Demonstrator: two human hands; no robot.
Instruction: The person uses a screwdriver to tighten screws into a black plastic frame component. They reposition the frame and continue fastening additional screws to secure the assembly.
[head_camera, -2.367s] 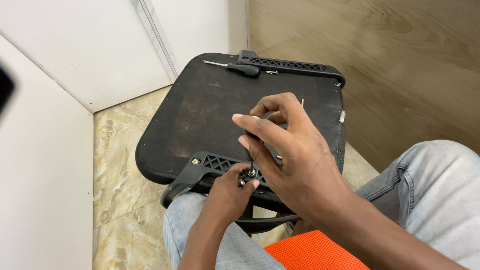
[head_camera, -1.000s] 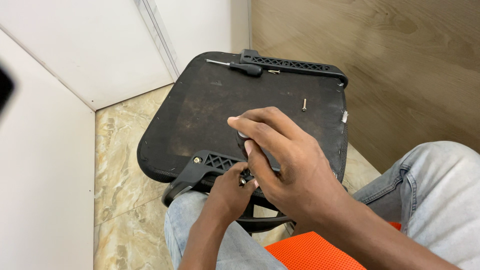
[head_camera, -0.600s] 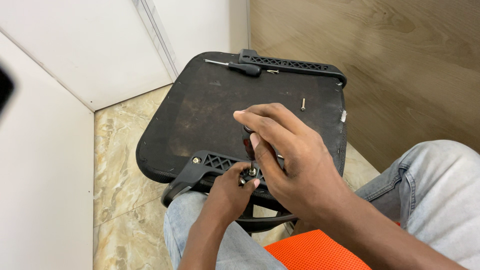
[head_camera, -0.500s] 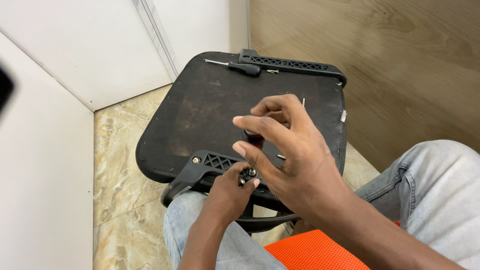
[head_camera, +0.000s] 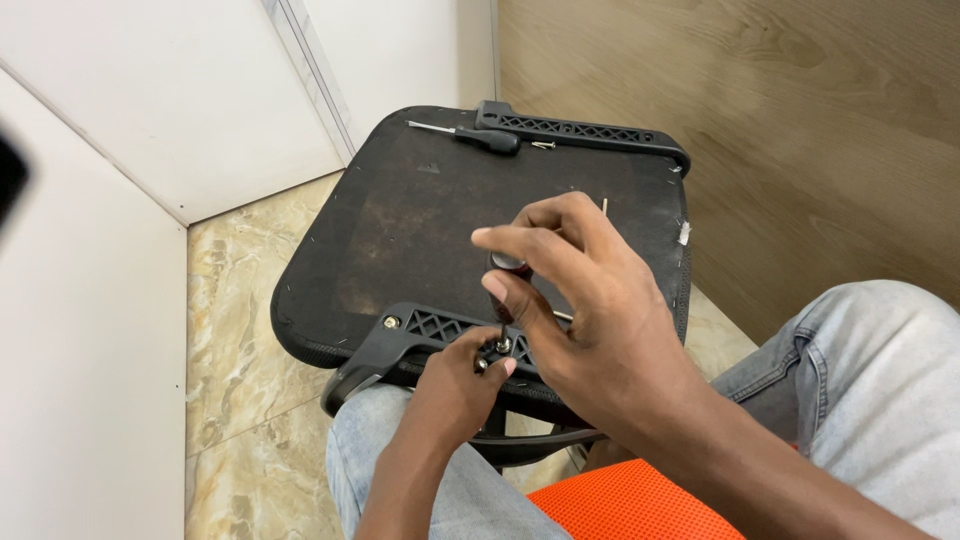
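A black chair seat (head_camera: 420, 220) lies upside down across my lap. A black plastic armrest bracket (head_camera: 420, 328) sits on its near edge, with one screw in place at its left end. My left hand (head_camera: 462, 385) pinches a screw against the bracket. My right hand (head_camera: 580, 300) holds a dark-handled screwdriver (head_camera: 503, 285) upright, its tip on that screw. A second bracket (head_camera: 580, 130) lies along the far edge of the seat.
Another screwdriver (head_camera: 470, 135) and a loose screw (head_camera: 543, 146) rest at the seat's far edge, and a further screw (head_camera: 604, 206) lies beyond my right hand. White walls stand left, a wood panel right, marble floor (head_camera: 230, 300) below. An orange mesh cushion (head_camera: 630, 505) is near my knee.
My right hand's fingers have shifted around the screwdriver handle, turning it, while my left hand stays at the screw. The seat has not moved.
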